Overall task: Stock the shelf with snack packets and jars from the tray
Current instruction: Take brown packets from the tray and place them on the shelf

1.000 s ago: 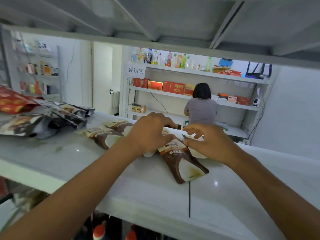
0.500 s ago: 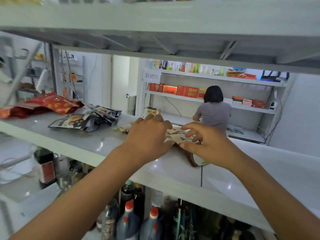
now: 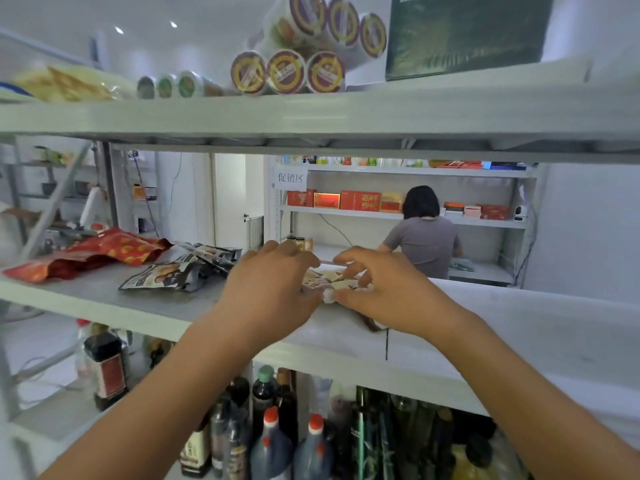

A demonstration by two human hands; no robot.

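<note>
The white shelf (image 3: 104, 299) is the landing place, with dark bottles (image 3: 277, 445) crowded on the level below its front lip. It already carries a red bag (image 3: 100, 254) at the far left and a heap of grey packets (image 3: 180, 271) just beside that. The left hand (image 3: 270, 289) is curled over the left end of the work, but its own back hides whether it clamps anything. The right hand (image 3: 391, 296) pinches with thumb and forefinger. Between them, near the front edge, lie the brown-and-cream snack packets (image 3: 327, 277), held by a pale near corner. Best to square them flat in one overlapping row, pushed back from the lip and apart from the grey heap.
</note>
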